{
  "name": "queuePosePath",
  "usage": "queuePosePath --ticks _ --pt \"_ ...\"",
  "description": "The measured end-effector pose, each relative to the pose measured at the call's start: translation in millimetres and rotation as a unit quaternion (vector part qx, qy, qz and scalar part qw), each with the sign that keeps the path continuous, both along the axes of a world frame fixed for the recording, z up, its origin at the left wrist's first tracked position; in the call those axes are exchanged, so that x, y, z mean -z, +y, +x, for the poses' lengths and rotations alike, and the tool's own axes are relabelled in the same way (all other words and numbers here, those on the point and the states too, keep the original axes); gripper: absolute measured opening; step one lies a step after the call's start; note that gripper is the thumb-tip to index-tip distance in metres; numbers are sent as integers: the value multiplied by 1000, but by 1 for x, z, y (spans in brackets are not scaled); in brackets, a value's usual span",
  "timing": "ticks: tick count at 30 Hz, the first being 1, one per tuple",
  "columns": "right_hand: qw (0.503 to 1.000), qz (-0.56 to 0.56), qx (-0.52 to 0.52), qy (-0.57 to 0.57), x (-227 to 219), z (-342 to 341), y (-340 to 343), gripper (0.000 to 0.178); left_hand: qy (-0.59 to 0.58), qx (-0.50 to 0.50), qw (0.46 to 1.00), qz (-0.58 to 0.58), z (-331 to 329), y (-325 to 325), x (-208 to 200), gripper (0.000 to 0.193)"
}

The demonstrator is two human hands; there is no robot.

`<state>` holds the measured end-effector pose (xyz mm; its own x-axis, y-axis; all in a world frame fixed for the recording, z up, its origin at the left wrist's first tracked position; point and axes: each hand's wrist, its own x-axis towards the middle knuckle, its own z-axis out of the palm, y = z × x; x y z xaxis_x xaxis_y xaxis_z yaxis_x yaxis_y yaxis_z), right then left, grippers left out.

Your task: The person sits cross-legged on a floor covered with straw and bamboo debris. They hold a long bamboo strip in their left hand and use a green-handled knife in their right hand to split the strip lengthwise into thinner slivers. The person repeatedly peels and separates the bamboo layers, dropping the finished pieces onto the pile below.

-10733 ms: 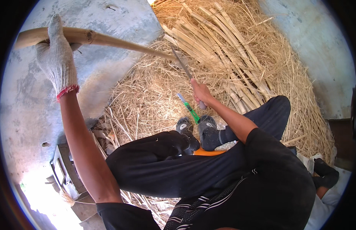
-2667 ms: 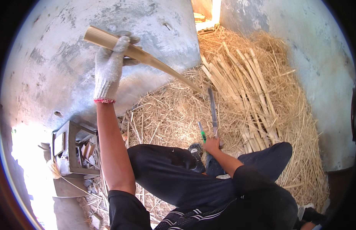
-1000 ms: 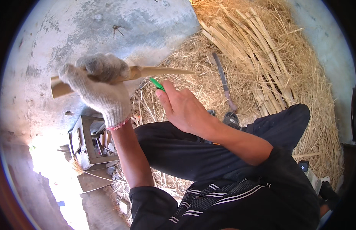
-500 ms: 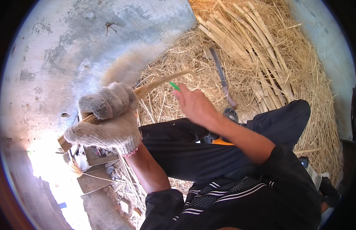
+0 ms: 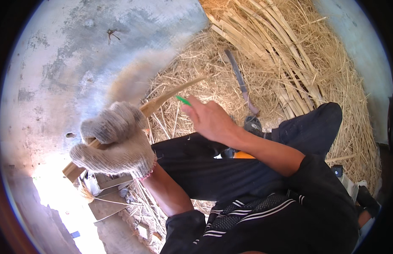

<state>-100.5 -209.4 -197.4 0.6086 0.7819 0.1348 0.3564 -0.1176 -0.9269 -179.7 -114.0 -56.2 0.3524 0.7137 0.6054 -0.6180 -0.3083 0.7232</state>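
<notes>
My left hand (image 5: 114,139), in a grey knitted glove, is closed around a long split wooden strip (image 5: 173,94), perhaps bamboo. The strip slants from a blunt end below the glove up to a thin pointed tip over the straw. Close to the strip's upper part, my bare right hand (image 5: 211,120) is curled around a small tool with a bright green end (image 5: 183,100). Most of that tool is hidden in my fingers, so its kind does not show. A long-bladed machete (image 5: 238,74) lies on the straw beyond my right hand.
Loose straw (image 5: 192,59) covers the ground ahead, with a pile of split strips (image 5: 281,51) at the far right. A stained pale wall (image 5: 48,93) stands on the left. Flat boards and scraps (image 5: 107,201) lie below my left hand. My dark-trousered legs (image 5: 188,165) are bent underneath.
The whole view has shifted slightly. The strip slants a little more steeply, and its blunt end sits lower in the picture. Both hands keep their grips.
</notes>
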Motion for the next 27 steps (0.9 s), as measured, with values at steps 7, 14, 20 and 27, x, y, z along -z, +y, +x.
queuePosePath --ticks 7,14,20,27 --pt "997 -24 42 -53 30 4 17 28 -15 -99 994 -53 13 -5 -3 61" --pt "999 -49 15 9 23 3 18 31 21 -90 996 -20 2 1 1 62" --pt "996 -54 -12 -75 -10 7 10 33 0 -40 998 -55 -3 5 -2 64" --pt "985 -175 5 -6 52 33 10 35 31 -19 999 -7 5 4 0 66"
